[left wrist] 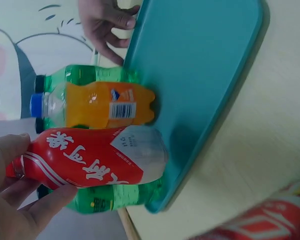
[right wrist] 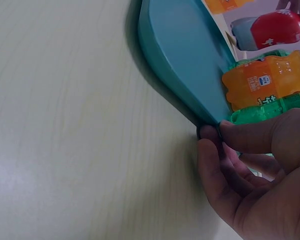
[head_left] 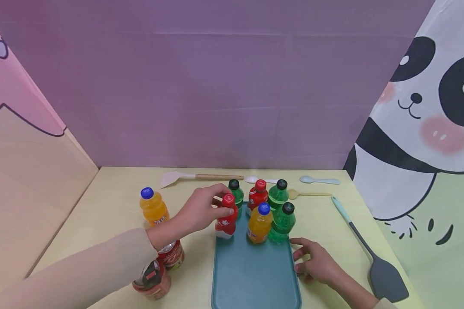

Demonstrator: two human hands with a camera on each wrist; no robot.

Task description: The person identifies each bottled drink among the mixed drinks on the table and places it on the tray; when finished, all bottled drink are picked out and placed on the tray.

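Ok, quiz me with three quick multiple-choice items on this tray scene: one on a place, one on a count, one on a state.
1. Where is the right hand?
A on the spatula
B at the teal tray's right edge
C on an orange bottle

2. How many bottles on the tray have black caps?
A three
B one
C five

3. The red bottle in the left hand is:
A lying flat
B uncapped
C tilted, held near its cap

Answers: B, its fingers touch the rim; A, three green bottles have black caps; C, it leans at the tray's left edge.

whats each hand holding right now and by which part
The left hand grips the red bottle near its cap and neck. The right hand holds nothing; its fingers rest against the right rim of the teal tray.
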